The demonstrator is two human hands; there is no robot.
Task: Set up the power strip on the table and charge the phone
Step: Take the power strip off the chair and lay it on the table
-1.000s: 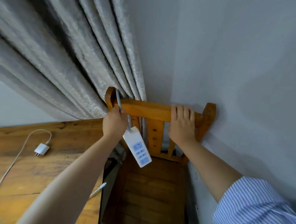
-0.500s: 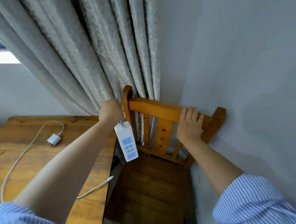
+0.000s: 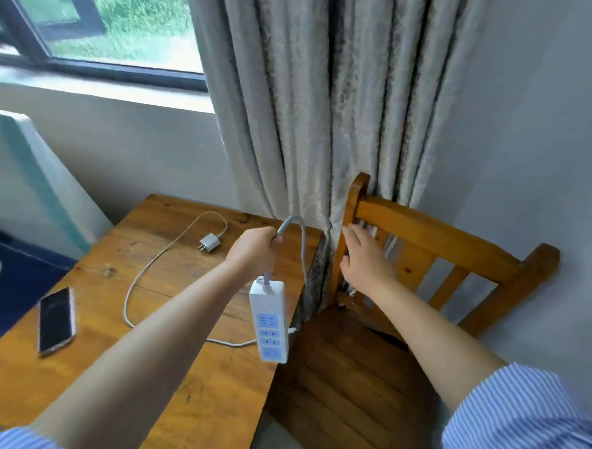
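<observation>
In the head view, my left hand (image 3: 252, 249) is closed around the grey cord (image 3: 299, 238) of the power strip (image 3: 270, 321), which dangles below the fist in the air, its sockets facing me, over the right edge of the worktop (image 3: 190, 383). A second ago that hand was up against the corner post of the chair (image 3: 434, 238) with the strip hanging over the seat; now it has come across toward the worktop, and the cord loops up from my fist and drops down beside the curtain (image 3: 327, 123).

My right hand (image 3: 363, 258) has let go of the chair's top rail, which it gripped a moment back. It now hangs open, fingers spread, holding nothing, just in front of the back slats.

The view has swung left too, so the phone (image 3: 56, 320) shows, lying flat near the worktop's left edge, and the white charger (image 3: 210, 243) lies farther back with its cable (image 3: 141, 278) curling toward the near right edge.

I judge the strip is freed from behind the chair and ready to be laid down. Charger, cable and phone are untouched, so plugging in is not yet begun.
</observation>
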